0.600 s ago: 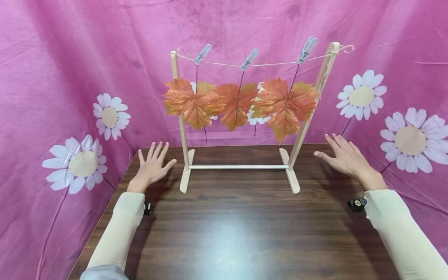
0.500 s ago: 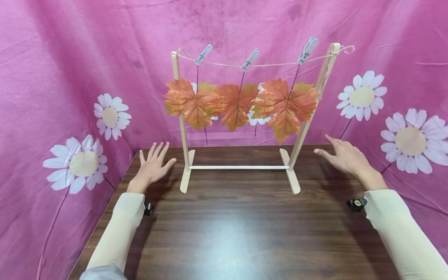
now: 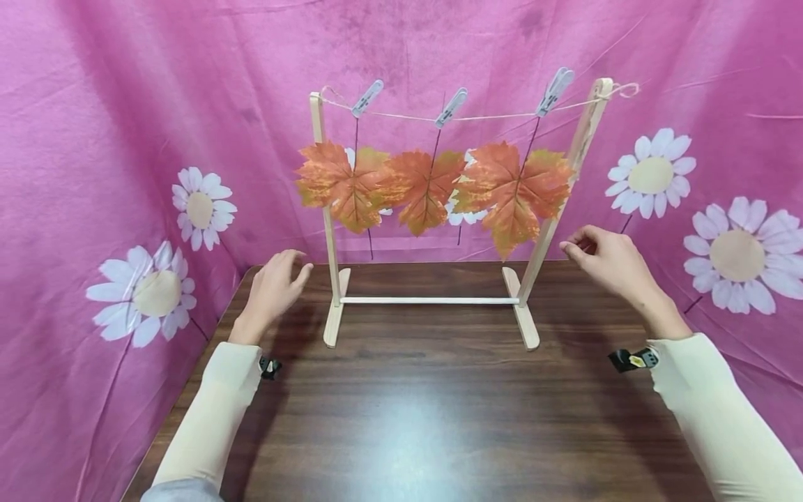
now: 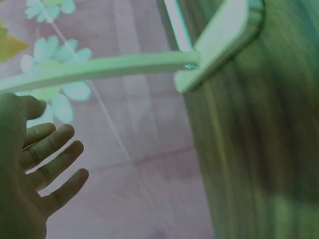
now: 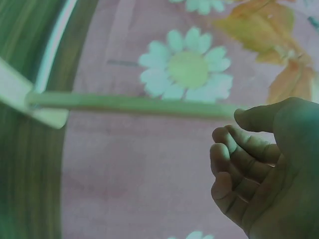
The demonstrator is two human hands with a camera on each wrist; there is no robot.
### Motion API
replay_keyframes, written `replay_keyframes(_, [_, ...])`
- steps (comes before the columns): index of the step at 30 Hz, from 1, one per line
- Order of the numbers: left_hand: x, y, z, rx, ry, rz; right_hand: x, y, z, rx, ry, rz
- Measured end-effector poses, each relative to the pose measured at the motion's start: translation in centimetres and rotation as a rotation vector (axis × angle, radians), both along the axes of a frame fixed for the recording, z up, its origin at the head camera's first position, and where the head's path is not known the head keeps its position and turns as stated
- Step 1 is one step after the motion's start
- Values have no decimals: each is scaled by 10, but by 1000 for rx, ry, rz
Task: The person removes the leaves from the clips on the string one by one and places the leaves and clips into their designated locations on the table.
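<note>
Both hands [image 3: 274,289] [image 3: 617,268] flank the wooden rack [image 3: 429,300] (leaves [image 3: 422,192] between them).

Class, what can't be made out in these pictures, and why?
Head: two backdrop daisies, mostly hidden by leaves.
Left wrist: top of the wooden upright, beyond the left edge.
Left wrist: table, its grain blurred.
Right wrist: lower daisy, mostly cut off by the bottom edge.

Views: one head-worn, two wrist-worn.
Head: high, facing forward and down across brown wood-grain table [image 3: 401,390] to its far edge; wrists: closer, rolled sideways, each sharing one end of pale wooden rack [image 3: 331,251] with head.
</note>
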State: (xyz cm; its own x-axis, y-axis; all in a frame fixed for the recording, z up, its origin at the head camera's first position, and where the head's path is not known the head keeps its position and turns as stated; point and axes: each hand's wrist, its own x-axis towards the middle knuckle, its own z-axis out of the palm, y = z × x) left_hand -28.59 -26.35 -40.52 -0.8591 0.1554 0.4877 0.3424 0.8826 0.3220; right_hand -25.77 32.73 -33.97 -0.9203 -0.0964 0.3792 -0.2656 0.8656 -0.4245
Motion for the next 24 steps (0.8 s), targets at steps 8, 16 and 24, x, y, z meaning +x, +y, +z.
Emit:
replay_keyframes(8, [10,23,27,77,150,-44,13,-29,27,-87,49,70])
replay_keyframes(16, [17,45,46,136,171,-90,19,-56,49,-164,39,135])
replay_keyframes(24, [20,65,66,194,225,-163,22,-81,69,-175,35,191])
